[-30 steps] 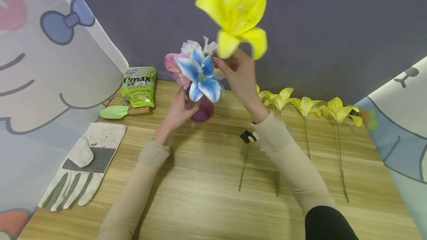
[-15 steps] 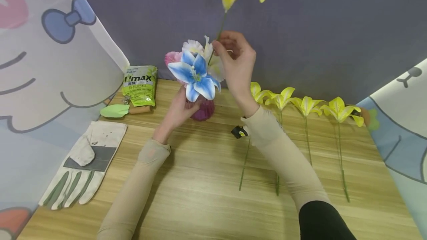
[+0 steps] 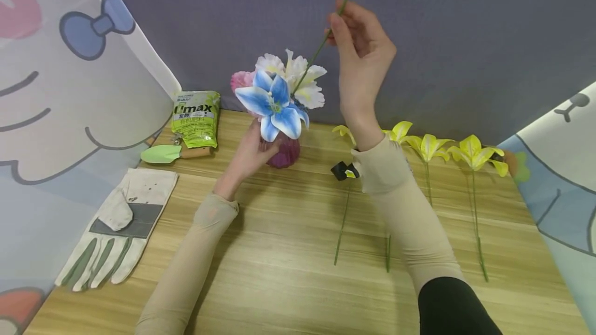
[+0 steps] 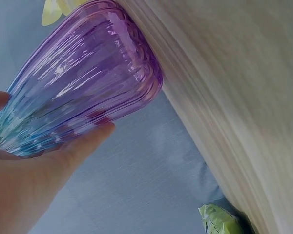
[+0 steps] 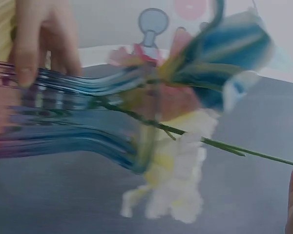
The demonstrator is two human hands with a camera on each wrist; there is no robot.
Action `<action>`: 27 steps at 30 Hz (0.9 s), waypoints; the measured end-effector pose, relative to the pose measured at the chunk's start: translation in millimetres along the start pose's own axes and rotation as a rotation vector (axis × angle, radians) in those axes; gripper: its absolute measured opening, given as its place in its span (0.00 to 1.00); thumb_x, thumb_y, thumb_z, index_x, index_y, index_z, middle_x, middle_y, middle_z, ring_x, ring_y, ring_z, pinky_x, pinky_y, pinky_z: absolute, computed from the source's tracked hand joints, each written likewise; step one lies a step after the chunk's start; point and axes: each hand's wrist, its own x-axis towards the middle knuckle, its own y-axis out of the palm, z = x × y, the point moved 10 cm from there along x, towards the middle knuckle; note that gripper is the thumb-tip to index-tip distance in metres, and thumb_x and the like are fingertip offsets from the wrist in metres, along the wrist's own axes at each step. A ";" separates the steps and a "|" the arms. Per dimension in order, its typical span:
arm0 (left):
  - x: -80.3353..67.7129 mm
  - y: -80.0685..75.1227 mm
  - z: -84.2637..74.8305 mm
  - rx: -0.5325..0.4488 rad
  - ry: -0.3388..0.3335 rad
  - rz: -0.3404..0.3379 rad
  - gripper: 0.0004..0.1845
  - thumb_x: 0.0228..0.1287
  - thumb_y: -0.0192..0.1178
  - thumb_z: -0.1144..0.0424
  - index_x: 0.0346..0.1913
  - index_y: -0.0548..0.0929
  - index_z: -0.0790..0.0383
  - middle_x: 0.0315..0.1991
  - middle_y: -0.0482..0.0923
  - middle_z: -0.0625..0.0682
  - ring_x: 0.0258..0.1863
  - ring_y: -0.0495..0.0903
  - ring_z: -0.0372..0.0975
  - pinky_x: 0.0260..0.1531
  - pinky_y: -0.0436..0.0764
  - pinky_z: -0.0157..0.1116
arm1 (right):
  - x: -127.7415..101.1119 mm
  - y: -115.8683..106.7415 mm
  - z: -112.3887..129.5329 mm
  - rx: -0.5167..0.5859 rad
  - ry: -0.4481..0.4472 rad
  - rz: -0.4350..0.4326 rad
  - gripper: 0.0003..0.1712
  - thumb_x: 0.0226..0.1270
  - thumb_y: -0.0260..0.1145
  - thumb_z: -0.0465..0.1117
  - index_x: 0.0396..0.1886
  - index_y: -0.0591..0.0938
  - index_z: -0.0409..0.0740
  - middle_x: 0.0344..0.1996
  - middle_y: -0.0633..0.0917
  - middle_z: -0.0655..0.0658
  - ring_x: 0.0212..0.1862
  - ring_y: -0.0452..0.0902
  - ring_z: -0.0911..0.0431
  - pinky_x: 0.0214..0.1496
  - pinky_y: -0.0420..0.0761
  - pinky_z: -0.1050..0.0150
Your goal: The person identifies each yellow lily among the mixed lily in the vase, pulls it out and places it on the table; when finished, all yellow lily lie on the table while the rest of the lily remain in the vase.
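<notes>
I see the vase [image 3: 283, 151] far centre on the table [image 3: 288, 278], flowers [image 3: 279, 92] in it. Bag [image 3: 195, 118] and trowel [image 3: 167, 154] lie to its left, glove [image 3: 116, 226] nearer left. Loose stems [image 3: 472, 206] lie to its right. Left hand [image 3: 249, 154] at the vase; right hand [image 3: 360, 50] above, right of the flowers.
</notes>
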 end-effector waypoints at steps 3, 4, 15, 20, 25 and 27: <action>0.4 0.7 -0.6 0.004 0.002 0.002 0.38 0.68 0.69 0.69 0.76 0.64 0.74 0.48 0.74 0.62 0.43 0.76 0.52 0.43 0.78 0.49 | 7.4 -3.6 13.9 0.019 -0.040 -0.024 0.10 0.71 0.66 0.19 0.46 0.89 0.29 0.35 0.88 0.36 0.37 0.84 0.46 0.45 0.86 0.58; 0.4 0.5 -0.8 0.000 0.002 0.001 0.38 0.68 0.69 0.70 0.75 0.64 0.75 0.48 0.74 0.63 0.43 0.76 0.52 0.43 0.78 0.49 | 10.0 -4.5 18.4 0.028 -0.051 -0.032 0.10 0.71 0.66 0.19 0.46 0.88 0.29 0.35 0.88 0.36 0.36 0.84 0.45 0.45 0.86 0.58; 2.5 6.0 -1.7 -0.031 0.006 0.010 0.37 0.68 0.69 0.71 0.74 0.64 0.76 0.47 0.74 0.63 0.43 0.76 0.52 0.44 0.78 0.48 | 38.4 -47.3 72.1 0.175 -0.132 -0.167 0.07 0.71 0.64 0.18 0.38 0.86 0.27 0.33 0.83 0.28 0.34 0.78 0.38 0.39 0.84 0.55; 5.1 8.8 -2.4 -0.050 0.018 0.019 0.37 0.67 0.68 0.72 0.74 0.64 0.76 0.50 0.74 0.64 0.43 0.77 0.52 0.44 0.79 0.48 | 46.3 -92.2 92.9 0.040 -0.071 -0.122 0.08 0.63 0.74 0.22 0.38 0.85 0.20 0.32 0.82 0.26 0.28 0.78 0.43 0.34 0.84 0.60; 6.0 3.7 -0.5 -0.067 0.014 0.019 0.37 0.67 0.68 0.73 0.75 0.64 0.76 0.57 0.75 0.68 0.49 0.78 0.55 0.50 0.80 0.51 | 27.2 -146.8 86.3 -0.154 0.105 -0.028 0.15 0.61 0.78 0.23 0.43 0.84 0.14 0.32 0.87 0.30 0.25 0.80 0.49 0.34 0.86 0.64; 4.4 -0.6 0.9 -0.067 0.009 0.011 0.36 0.67 0.68 0.74 0.74 0.64 0.76 0.58 0.75 0.69 0.50 0.78 0.55 0.51 0.80 0.53 | 13.9 -168.6 78.3 -0.223 0.213 0.019 0.15 0.64 0.77 0.24 0.45 0.85 0.16 0.35 0.89 0.33 0.26 0.82 0.51 0.36 0.86 0.65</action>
